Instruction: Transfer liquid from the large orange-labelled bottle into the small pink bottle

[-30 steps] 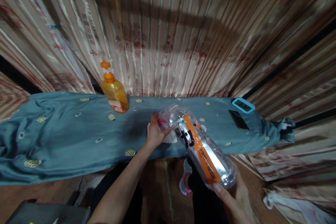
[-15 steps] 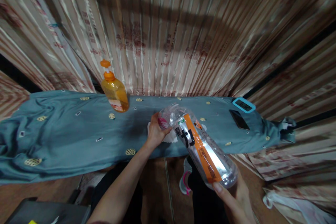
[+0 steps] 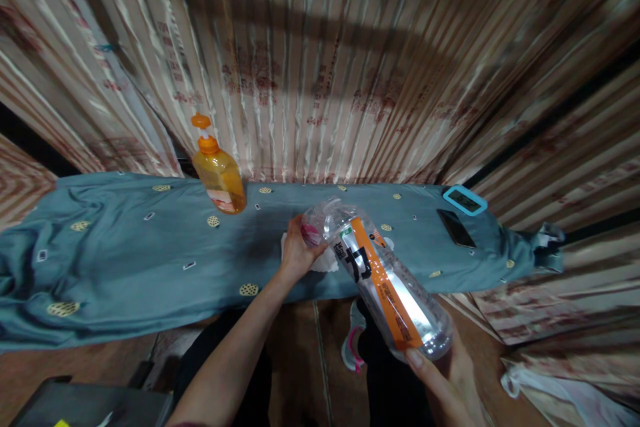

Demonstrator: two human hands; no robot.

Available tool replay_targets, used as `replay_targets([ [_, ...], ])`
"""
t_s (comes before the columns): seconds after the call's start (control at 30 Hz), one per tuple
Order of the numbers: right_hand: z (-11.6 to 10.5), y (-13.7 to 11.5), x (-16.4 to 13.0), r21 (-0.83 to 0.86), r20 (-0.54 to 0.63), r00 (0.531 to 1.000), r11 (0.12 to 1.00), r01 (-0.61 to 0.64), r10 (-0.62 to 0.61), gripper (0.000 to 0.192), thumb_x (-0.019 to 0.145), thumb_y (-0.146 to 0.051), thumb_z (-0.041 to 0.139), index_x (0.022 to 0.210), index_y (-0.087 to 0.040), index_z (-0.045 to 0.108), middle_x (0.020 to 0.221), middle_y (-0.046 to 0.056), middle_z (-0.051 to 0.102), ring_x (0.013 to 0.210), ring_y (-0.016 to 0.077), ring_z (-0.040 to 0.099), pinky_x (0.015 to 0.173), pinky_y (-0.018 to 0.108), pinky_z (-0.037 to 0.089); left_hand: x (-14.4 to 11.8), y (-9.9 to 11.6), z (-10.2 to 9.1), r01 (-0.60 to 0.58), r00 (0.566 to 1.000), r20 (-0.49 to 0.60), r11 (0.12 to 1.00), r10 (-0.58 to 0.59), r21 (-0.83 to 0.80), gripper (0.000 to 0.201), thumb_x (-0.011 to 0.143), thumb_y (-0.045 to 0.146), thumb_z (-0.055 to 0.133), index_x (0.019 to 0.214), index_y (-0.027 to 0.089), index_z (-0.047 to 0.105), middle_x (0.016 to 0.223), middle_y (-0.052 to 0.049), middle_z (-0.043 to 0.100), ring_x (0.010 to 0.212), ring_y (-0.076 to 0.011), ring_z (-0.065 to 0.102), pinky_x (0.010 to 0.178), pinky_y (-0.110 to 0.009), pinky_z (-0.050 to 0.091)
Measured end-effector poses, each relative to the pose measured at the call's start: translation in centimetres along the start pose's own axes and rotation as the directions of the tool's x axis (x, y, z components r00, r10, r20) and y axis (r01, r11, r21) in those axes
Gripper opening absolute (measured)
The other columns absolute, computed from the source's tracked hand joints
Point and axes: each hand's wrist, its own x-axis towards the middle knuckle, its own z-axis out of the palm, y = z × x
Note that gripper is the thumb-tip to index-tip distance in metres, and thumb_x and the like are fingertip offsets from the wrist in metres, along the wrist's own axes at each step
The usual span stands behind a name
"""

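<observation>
The left hand is closed around the neck end of a clear plastic bottle with an orange and white label, gripping at the cap. The right hand cups the bottle's base from below, fingers wrapped on it. The bottle is tilted, its neck over the front edge of the counter, which is draped in blue-green cloth, just above a white tissue. An orange pump bottle stands further back. A dark phone and a blue-framed device lie at the right.
</observation>
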Motion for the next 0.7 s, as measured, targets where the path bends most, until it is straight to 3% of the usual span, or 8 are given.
replay_targets([
  [0.13, -0.15, 0.17, 0.09, -0.017, -0.016, 1.0, 1.0, 0.008, -0.009, 0.084, 0.083, -0.074, 0.105, 0.149, -0.029, 0.079, 0.138, 0.011, 0.096, 0.128, 0.0401, 0.09, 0.113, 0.042, 0.065, -0.07, 0.37, -0.1, 0.007, 1.0, 0.003, 1.0, -0.007, 0.008, 0.093, 0.064, 0.02, 0.109, 0.148, 0.02, 0.068, 0.146, -0.016, 0.081, 0.138, -0.0418, 0.082, 0.124, -0.059, 0.067],
  [0.5, 0.0, 0.06, -0.01, 0.018, 0.01, 1.0, 1.0, -0.025, 0.024, 0.083, 0.086, -0.073, 0.104, 0.149, -0.027, 0.074, 0.133, 0.012, 0.098, 0.119, 0.0381, 0.095, 0.105, 0.039, 0.071, -0.11, 0.33, -0.15, 0.003, 1.0, 0.003, 1.0, -0.003, 0.013, 0.09, 0.066, 0.025, 0.109, 0.147, 0.023, 0.068, 0.143, -0.011, 0.081, 0.133, -0.0386, 0.083, 0.119, -0.056, 0.069],
  [0.7, 0.04, -0.08, -0.06, -0.021, 0.002, 1.0, 1.0, 0.002, -0.002, 0.08, 0.09, -0.076, 0.099, 0.148, -0.026, 0.075, 0.138, 0.013, 0.096, 0.127, 0.04, 0.092, 0.112, 0.042, 0.068, -0.08, -0.12, -0.05, -0.011, 1.0, -0.001, 1.0, 0.011, -0.02, 0.091, 0.066, 0.028, 0.11, 0.147, 0.023, 0.069, 0.143, -0.013, 0.081, 0.135, -0.04, 0.082, 0.121, -0.058, 0.069],
])
